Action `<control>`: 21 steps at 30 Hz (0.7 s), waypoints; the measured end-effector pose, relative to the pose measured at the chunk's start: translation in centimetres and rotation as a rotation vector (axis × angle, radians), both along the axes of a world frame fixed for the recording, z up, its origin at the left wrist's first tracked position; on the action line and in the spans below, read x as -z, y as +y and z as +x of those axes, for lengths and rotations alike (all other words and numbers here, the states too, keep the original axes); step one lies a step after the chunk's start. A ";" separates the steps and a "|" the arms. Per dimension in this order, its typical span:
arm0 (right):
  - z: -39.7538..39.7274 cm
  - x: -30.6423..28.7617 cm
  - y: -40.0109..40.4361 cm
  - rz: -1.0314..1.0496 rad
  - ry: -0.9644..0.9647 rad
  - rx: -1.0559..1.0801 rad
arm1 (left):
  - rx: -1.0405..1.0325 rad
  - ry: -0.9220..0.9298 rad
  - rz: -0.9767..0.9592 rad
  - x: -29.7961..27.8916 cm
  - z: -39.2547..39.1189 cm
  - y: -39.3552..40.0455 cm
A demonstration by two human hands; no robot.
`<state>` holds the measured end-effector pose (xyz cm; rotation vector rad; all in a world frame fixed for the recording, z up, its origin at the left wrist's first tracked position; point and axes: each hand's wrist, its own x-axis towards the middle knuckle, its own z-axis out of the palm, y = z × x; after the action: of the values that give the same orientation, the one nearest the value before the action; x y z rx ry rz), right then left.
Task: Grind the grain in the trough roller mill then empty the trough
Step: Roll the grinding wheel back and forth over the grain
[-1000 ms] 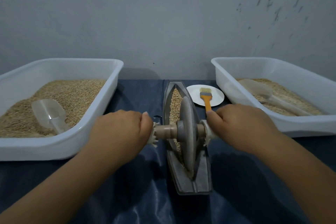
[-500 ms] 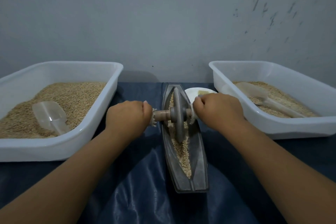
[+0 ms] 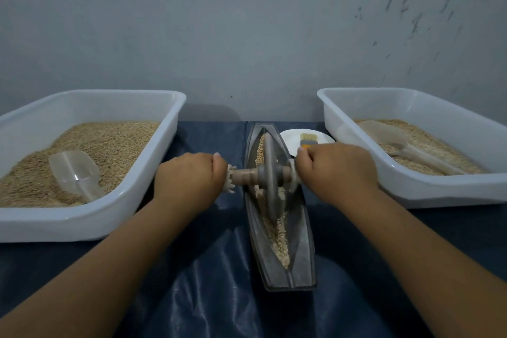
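Since half a second earlier, the grinding wheel (image 3: pixel 270 173) is sitting at much the same spot, in the far half of the trough (image 3: pixel 301 250), having rolled there from the near end a moment before that. A person is working it with bare hands. The left hand (image 3: pixel 189 178) is curling round the left end of the wooden axle (image 3: pixel 244 174), and the right hand (image 3: pixel 336 167) is gripping the right end; the fingers themselves are hidden under the knuckles.

The trough is lying lengthwise in the middle of the tabletop (image 3: pixel 214 296), which is covered in dark blue cloth, and crushed grain (image 3: pixel 277 239) is lying along its groove. A white tub (image 3: pixel 90 223) of grain with a clear scoop (image 3: pixel 74 173) is standing by the left edge, and a second tub (image 3: pixel 439 192) with its own scoop (image 3: pixel 395 143) by the right edge. A small white plate (image 3: pixel 290 137) carrying a brush (image 3: pixel 306 139) is sitting just beside the trough's far end.

The wheel and trough are looking heavy and rigid, likely cast metal, so a firm two-handed hold at the axle ends is suiting it. For emptying, the trough is probably best lifted by both ends, since loose grain spills easily.
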<state>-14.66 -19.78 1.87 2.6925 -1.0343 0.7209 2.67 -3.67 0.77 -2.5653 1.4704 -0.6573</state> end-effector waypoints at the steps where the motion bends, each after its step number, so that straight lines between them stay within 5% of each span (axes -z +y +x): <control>1: 0.9 0.0 -0.5 -0.005 -0.021 -0.004 | -0.030 0.020 -0.024 0.3 0.4 -0.5; 10: -0.5 0.3 -0.5 0.156 0.012 -0.012 | 0.098 -0.201 0.117 -0.2 0.0 0.0; 17: -4.4 -1.2 1.5 0.362 0.135 -0.076 | 0.312 -0.085 0.026 -1.7 -2.4 3.9; 21: -2.4 0.1 0.8 0.212 0.024 -0.015 | 0.078 -0.013 -0.017 -0.9 -1.8 2.1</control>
<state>-17.08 -18.93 1.77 2.8819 -1.1457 0.6108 0.83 -1.55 1.72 -2.5222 1.5746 -0.6977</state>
